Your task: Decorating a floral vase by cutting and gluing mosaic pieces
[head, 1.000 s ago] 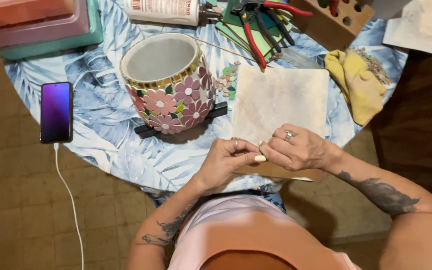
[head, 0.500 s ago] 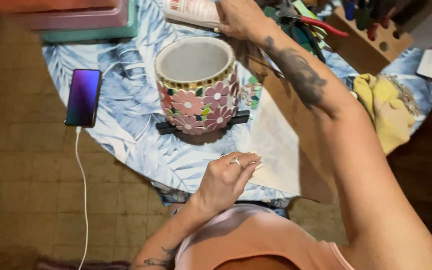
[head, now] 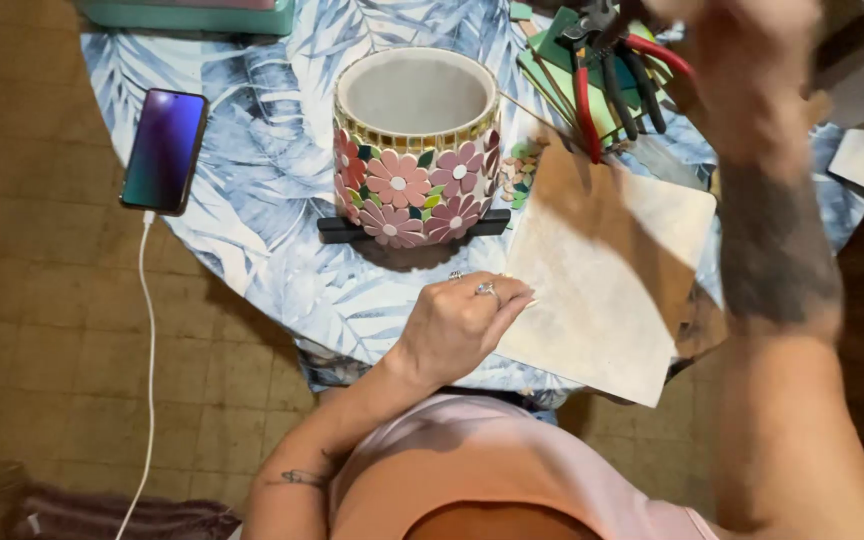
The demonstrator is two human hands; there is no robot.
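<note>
On a round table draped in a blue-and-white leaf-print cloth (head: 252, 200), a person seated close to its edge works at mosaic craft. Largest on it is a pale, stained square work sheet (head: 602, 290), its near corner hanging past the table edge. Beside that, a cylindrical pot clad in pink flower mosaic tiles (head: 414, 150) sits on a black bar stand. The right hand (head: 742, 50), blurred, reaches over red-handled nippers (head: 592, 90) at the far side; whether its fingers are spread or closed cannot be told. The left hand (head: 462, 325) rests at the sheet's near edge, fingers curled together, what they pinch hidden. A dark smartphone with a white charging cable (head: 164, 150) lies left. The outstretched forearm passes near the pot and could knock it off its narrow stand; loose small tile pieces (head: 517, 170) could scatter.
</note>
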